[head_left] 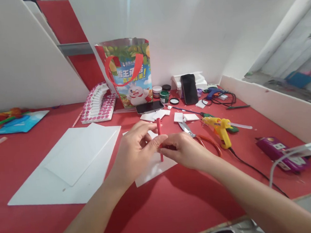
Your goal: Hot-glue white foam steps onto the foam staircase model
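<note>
A thin red stick (159,127) is held upright above a white board piece (146,179) in front of me. My left hand (136,146) is closed around it, with thumb and fingers pinching its upper part. Lower down, my right hand (182,148) is closed too, its thumb and fingertips at the stick's side. Part of the stick is hidden behind the fingers. Just beyond my right hand lie scissors with orange handles (210,142), partly covered by that hand.
Larger white sheets (37,187) lie at left. A yellow glue gun (221,127), its cord and a purple power strip (282,155) occupy the right. Behind stand a printed bag (133,75), a green paint jar (164,96), a propped phone (189,88) and a flat phone (149,107).
</note>
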The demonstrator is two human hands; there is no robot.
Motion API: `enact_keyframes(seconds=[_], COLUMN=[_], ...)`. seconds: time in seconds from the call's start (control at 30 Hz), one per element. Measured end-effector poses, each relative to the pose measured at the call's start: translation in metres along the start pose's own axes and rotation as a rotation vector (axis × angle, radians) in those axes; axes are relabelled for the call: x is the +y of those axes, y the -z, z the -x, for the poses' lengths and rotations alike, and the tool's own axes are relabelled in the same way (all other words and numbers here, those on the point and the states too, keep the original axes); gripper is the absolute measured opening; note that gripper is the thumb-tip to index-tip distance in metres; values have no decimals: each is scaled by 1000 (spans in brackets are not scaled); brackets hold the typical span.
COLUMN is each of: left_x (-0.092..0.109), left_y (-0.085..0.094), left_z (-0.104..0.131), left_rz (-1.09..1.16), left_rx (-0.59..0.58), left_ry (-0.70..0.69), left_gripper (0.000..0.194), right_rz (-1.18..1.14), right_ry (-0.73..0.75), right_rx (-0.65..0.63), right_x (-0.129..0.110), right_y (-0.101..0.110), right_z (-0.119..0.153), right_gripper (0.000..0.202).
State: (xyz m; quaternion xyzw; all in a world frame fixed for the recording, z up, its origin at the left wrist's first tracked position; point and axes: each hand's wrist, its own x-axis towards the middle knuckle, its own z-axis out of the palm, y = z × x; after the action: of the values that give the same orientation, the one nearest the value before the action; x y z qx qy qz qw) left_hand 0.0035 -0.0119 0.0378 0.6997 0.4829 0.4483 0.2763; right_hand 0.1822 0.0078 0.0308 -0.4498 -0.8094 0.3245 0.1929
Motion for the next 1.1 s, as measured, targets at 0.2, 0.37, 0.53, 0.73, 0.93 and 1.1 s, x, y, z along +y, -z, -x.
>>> enact_keyframes(seconds=[0.2, 0.37, 0.53, 0.73, 0.93, 1.1], left_x=[8, 8, 7, 4, 2, 2], left_y=[-11, -12, -12, -12, -12, -12], left_z=[-7, -7, -7, -7, -7, -8], left_rz=[71, 127, 140, 143, 165, 183], left_rx=[8, -18, -16, -10, -16, -17], left_ry=[28, 43, 55, 66, 63, 69], left_gripper=[18, 20, 21, 22, 23, 22], right_rz=[-96, -437, -598, -649, -672, -672], right_ry=[-80, -213, -257, -247, -233, -230], right_rx=[61, 212, 278, 343, 343, 343], right_x=[4, 15, 15, 13, 15, 16], right_y=[-4, -27, -53, -66, -68, -68], right_z=[11, 28, 29, 24, 24, 22], right_gripper=[9, 26, 23, 16, 15, 16])
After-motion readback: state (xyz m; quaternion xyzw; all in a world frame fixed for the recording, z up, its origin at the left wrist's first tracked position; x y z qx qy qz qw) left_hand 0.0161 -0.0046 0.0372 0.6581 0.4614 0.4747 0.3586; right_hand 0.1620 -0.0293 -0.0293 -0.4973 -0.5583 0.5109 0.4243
